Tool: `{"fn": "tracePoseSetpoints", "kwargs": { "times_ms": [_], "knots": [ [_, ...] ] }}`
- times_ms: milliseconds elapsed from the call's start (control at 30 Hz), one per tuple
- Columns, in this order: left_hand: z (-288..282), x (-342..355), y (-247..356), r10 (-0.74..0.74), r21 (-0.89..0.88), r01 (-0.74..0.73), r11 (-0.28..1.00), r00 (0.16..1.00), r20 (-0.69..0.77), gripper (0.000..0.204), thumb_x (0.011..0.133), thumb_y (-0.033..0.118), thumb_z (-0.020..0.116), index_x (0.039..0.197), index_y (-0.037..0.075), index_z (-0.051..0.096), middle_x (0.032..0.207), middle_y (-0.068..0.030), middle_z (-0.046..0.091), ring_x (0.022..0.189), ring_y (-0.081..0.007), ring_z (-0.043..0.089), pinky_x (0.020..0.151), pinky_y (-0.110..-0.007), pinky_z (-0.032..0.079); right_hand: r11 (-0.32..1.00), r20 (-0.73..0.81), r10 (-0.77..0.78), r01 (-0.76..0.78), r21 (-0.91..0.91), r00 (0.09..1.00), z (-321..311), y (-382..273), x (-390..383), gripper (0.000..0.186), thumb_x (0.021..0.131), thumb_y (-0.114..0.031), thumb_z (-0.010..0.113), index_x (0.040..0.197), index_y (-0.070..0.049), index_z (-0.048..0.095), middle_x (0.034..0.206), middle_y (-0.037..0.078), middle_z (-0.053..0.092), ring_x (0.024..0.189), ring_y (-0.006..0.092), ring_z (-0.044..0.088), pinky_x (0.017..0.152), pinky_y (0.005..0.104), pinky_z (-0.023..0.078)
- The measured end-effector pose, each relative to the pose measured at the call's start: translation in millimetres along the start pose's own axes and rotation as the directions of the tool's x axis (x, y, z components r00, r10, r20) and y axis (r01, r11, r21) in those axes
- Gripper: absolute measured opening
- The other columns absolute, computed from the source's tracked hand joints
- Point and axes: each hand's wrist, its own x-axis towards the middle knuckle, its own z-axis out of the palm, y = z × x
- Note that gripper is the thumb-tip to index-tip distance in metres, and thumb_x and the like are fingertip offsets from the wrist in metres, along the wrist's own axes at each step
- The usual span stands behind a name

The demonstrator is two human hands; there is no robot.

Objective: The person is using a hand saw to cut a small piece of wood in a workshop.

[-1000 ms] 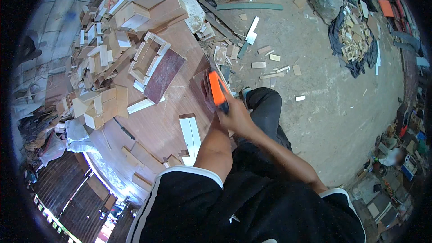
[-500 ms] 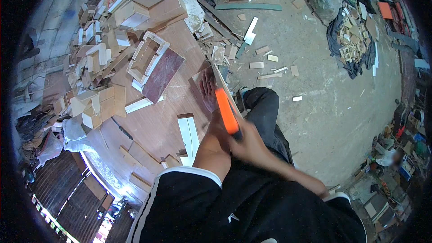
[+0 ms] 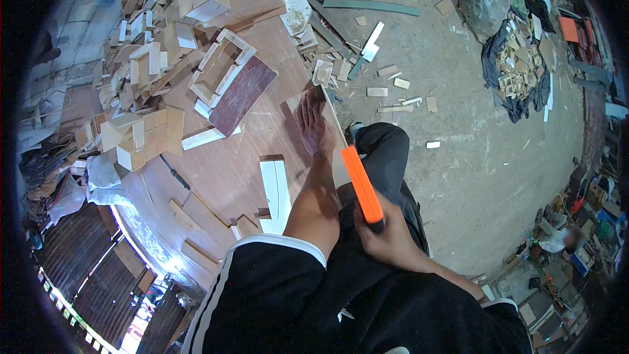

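My left hand point(image 3: 310, 124) lies flat, fingers extended, on a dark reddish board point(image 3: 291, 115) at the edge of the wooden work surface point(image 3: 262, 118). My right hand point(image 3: 383, 229) grips an orange-handled saw point(image 3: 360, 183) beside my bent leg, lower and to the right of my left hand; its blade is hard to make out. A white strip piece point(image 3: 275, 190) lies left of my left forearm. Above that sit a pale open wooden frame point(image 3: 219, 65) and a maroon panel point(image 3: 242, 95).
Piles of wooden boxes and offcuts point(image 3: 147, 131) fill the left. A dark long tool point(image 3: 175, 174) lies below them. Scraps point(image 3: 377, 92) dot the concrete floor, with a sack of offcuts point(image 3: 517, 69) at the upper right. Another person point(image 3: 553, 239) is at the lower right among clutter.
My right hand and the saw have moved down and to the right, toward me, uncovering my left hand, which stays on the board. The view has shifted slightly.
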Motion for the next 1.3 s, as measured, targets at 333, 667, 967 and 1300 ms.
{"fn": "tracePoseSetpoints", "kwargs": {
  "times_ms": [333, 667, 967, 1300],
  "knots": [
    [-4, 3, 5, -0.008, 0.002, 0.008, 1.000, 1.000, 0.024, 0.050, 0.093, 0.021, 0.047, 0.142, 0.008, 0.047, 0.157, -0.0111, 0.037, 0.147, -0.0233, 0.033, 0.121, -0.046, 0.025, 0.999, 0.045, 0.011, -0.009, -0.047, 0.999, 3, 12, -5, 0.049, 0.077, 0.005, 0.062, 0.126, -0.001, 0.057, 0.104, 0.025, 0.067, 0.110, 0.0402, 0.063, 0.087, 0.0374, 0.052],
    [12, 1, -2, -0.031, -0.562, 0.017, 0.827, 0.999, -0.015, 0.051, 0.093, 0.016, 0.045, 0.144, 0.009, 0.044, 0.157, -0.0115, 0.035, 0.147, -0.0244, 0.032, 0.121, -0.046, 0.023, 0.974, -0.129, -0.217, 0.206, -0.099, 0.967, 19, 74, 135, 0.026, 0.081, -0.011, 0.064, 0.104, 0.000, 0.060, 0.080, 0.018, 0.063, 0.071, 0.0237, 0.064, 0.068, 0.0369, 0.051],
    [5, -3, 4, 0.135, -0.054, -0.148, 0.987, 0.970, -0.203, 0.062, 0.084, 0.001, 0.050, 0.145, 0.009, 0.039, 0.158, -0.0111, 0.033, 0.149, -0.0273, 0.026, 0.123, -0.047, 0.017, 0.993, 0.166, 0.022, -0.040, 0.109, 0.986, -53, -72, 169, 0.022, 0.089, -0.012, 0.060, 0.101, 0.004, 0.052, 0.067, 0.002, 0.054, 0.049, 0.0123, 0.051, 0.045, 0.0304, 0.040],
    [13, 0, -2, 0.079, 0.000, -0.080, 0.997, 0.989, -0.124, 0.064, 0.085, 0.008, 0.051, 0.147, 0.002, 0.036, 0.157, -0.0160, 0.033, 0.149, -0.0297, 0.025, 0.123, -0.048, 0.016, 0.992, -0.010, 0.101, -0.102, -0.074, 0.995, 20, 46, 271, 0.012, 0.077, -0.005, 0.057, 0.086, 0.002, 0.056, 0.066, 0.012, 0.059, 0.054, 0.0211, 0.059, 0.047, 0.0367, 0.044]
  ]
}}
